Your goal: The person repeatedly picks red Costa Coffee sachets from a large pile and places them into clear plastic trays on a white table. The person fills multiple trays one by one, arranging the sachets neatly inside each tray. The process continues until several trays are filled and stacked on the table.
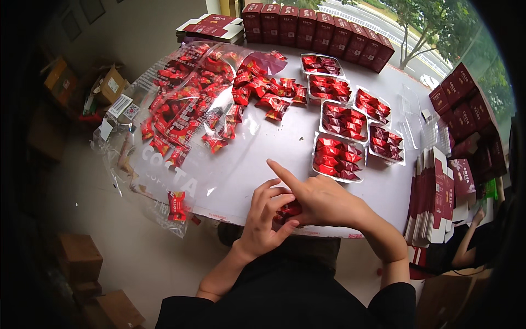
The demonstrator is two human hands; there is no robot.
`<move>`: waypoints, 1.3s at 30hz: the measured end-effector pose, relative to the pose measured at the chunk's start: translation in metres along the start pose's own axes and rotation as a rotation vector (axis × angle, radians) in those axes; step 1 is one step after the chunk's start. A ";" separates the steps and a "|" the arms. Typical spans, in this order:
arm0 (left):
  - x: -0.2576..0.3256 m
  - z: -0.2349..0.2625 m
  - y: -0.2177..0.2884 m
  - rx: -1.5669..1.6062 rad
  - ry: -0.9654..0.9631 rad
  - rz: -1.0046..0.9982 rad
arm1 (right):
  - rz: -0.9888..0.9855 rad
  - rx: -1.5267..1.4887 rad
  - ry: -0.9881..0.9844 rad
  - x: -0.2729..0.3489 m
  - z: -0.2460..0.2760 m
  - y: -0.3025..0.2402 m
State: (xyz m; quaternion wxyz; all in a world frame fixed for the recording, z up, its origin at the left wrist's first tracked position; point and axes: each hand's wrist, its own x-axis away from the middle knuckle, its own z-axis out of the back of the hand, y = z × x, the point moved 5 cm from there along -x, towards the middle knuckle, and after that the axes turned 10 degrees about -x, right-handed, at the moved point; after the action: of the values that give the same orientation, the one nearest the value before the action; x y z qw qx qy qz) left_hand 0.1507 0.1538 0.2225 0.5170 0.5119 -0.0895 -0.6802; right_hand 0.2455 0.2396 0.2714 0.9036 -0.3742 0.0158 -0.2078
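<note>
My left hand (pixel 265 217) and my right hand (pixel 324 202) meet at the table's near edge, around a few small red wrapped packets (pixel 287 211). The left fingers curl round the packets from the left. My right hand closes over them from the right, its index finger stretched out to the upper left. Both palms hide most of what they hold. Just beyond the right hand stands a clear plastic tray (pixel 314 168) filled with red and maroon packets. Several more filled trays stand behind it.
A large clear bag (pixel 148 189) spills red packets (pixel 272 105) over the table's left side. Maroon boxes (pixel 307 28) line the back; others stack at the right (pixel 466 104), beside flattened cartons (pixel 433 197). Another person's hand (pixel 479 215) shows at far right. Cardboard boxes (pixel 79 256) stand on the floor.
</note>
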 end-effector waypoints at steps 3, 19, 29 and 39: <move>-0.003 0.001 -0.007 0.034 -0.021 0.057 | -0.005 -0.030 0.093 0.001 -0.003 -0.005; -0.007 -0.001 -0.009 0.060 0.023 0.272 | 0.120 -0.174 0.761 0.044 -0.019 -0.003; -0.007 -0.008 -0.021 0.450 -0.214 0.367 | 0.111 0.022 0.589 0.039 -0.013 -0.015; -0.014 -0.008 -0.016 0.375 -0.219 0.383 | 0.127 0.057 0.556 0.047 -0.017 -0.011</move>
State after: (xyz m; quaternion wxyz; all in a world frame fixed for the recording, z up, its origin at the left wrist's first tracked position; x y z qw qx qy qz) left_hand 0.1461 0.1754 0.2172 0.5195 0.4960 -0.3639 -0.5930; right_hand 0.2811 0.2029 0.2724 0.8860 -0.2755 0.2805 -0.2459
